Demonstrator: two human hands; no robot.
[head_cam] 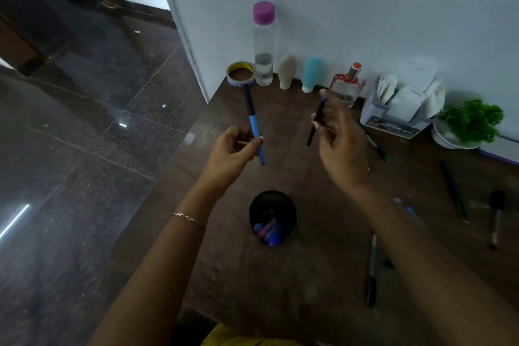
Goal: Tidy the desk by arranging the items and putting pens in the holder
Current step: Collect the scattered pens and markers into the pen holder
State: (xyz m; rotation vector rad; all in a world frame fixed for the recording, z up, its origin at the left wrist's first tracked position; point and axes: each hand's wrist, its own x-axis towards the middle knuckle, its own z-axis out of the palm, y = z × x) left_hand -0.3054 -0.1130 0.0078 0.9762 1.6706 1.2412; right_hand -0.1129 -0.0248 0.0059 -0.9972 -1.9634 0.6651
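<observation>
Left hand [233,149], mid-frame, had its fingers curled and pinched a blue pen [254,126] with a black cap, the pen tilted, cap end toward the top of the frame. Right hand [341,146], just right of centre, gripped a dark pen [316,123] between thumb and fingers, the other fingers loosely spread; the hand was blurred. Both pens were raised above the desk [224,247], apart from each other.

The black holder [273,216] stood lower centre on the desk, between the two forearms, with blue and pink items inside. A black marker [371,272] lay lower right of the holder. A green-tipped pen [377,149] lay beside the right hand. Another dark pen [453,191] and a brush [495,219] lay at the right edge.

Along the wall at the top stood a tape roll [241,73], a purple-capped bottle [264,45], a beige tube [287,71], a light blue tube [311,73], a perfume bottle [346,87], a tissue organizer [393,121] and a green plant [471,121]. A bracelet [188,218] sat on the left wrist.
</observation>
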